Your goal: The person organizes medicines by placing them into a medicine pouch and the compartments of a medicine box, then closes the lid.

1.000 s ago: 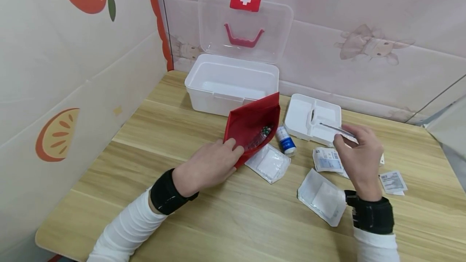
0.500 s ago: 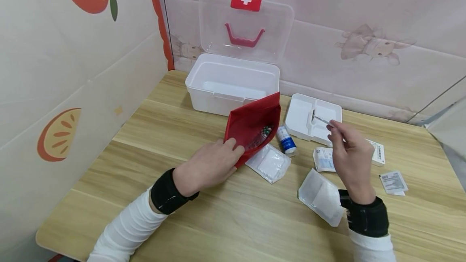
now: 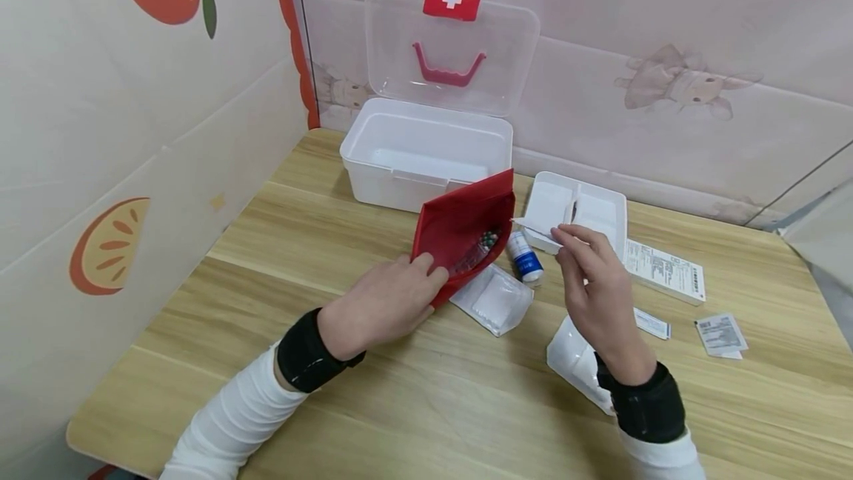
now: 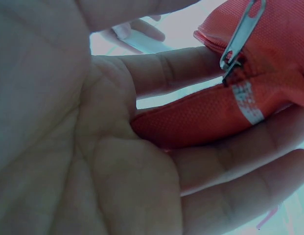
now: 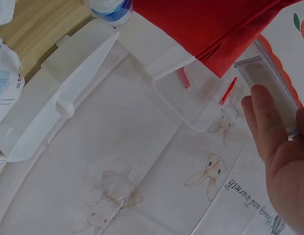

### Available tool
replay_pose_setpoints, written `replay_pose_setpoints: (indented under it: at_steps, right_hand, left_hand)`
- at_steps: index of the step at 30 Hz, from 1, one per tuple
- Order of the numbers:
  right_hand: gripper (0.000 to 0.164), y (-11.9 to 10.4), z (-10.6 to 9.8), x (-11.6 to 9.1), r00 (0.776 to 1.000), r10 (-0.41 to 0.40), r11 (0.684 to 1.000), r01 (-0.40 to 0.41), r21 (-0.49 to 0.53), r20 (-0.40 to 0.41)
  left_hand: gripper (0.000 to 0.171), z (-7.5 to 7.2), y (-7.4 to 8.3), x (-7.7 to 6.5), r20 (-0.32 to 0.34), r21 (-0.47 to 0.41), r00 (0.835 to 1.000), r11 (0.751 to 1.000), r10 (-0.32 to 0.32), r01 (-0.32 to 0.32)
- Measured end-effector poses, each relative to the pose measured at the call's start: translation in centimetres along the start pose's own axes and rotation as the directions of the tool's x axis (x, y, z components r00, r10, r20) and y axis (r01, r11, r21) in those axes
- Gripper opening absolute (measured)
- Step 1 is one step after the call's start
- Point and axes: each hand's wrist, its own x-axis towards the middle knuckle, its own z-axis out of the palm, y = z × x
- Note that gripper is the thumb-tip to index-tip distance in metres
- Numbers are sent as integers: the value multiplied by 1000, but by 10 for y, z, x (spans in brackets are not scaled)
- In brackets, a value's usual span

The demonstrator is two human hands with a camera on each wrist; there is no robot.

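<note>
My left hand (image 3: 383, 302) grips the near left edge of a red zippered pouch (image 3: 443, 228), whose mouth gapes to the right. A clear item with dark green dots (image 3: 489, 241) lies inside it. In the left wrist view, the pouch fabric (image 4: 186, 122) runs between the fingers, beside a metal zip pull (image 4: 245, 32). My right hand (image 3: 603, 306) pinches a narrow flat packet (image 3: 533, 227) by one end. Its other end points at the pouch's right edge, above a white bottle with a blue label (image 3: 525, 258). The right wrist view shows the packet (image 5: 257, 73) as clear-edged and beige.
Behind the pouch stands a white first-aid box (image 3: 373, 176) with its clear lid (image 3: 400, 35) up. A divided white tray (image 3: 609, 206) sits to its right. Wrapped gauze (image 3: 496, 302), a white packet (image 3: 576, 361), a printed carton (image 3: 666, 272) and small sachets (image 3: 721, 335) lie about the table.
My right hand has moved left with the packet, from over the tray's right side to near the pouch mouth. The left hand and the pouch have stayed in place.
</note>
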Motion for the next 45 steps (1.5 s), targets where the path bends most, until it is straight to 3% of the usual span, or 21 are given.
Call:
replay_pose_setpoints:
  at_steps: [12,18,22,25,32,37,45]
  right_hand:
    - [34,-3,9,4,997,36,999,-34,41,-63]
    - [24,-6,18,10,993,57,993,-46,107,-100]
    - [17,-5,23,12,992,95,992,-87,90,-80]
    - [24,-4,25,12,991,122,992,-120,46,-46]
    - [35,-6,27,15,987,155,986,-157,64,30]
    - [27,-6,26,17,989,142,989,-144,37,50]
    - [12,-7,25,24,994,113,992,-114,47,7]
  left_hand:
    - [32,0,1,2,8,-2,1000,1000,-4,4]
    - [31,0,2,3,7,1,1000,1000,-5,5]
    - [33,0,1,3,16,2,1000,1000,-13,13]
    - [33,0,1,2,20,8,1000,1000,-16,16]
    - [34,1,-1,2,28,6,999,1000,-21,20]
    - [35,1,-1,3,34,10,999,1000,-19,18]
    - [34,2,1,3,25,10,1000,1000,4,-4]
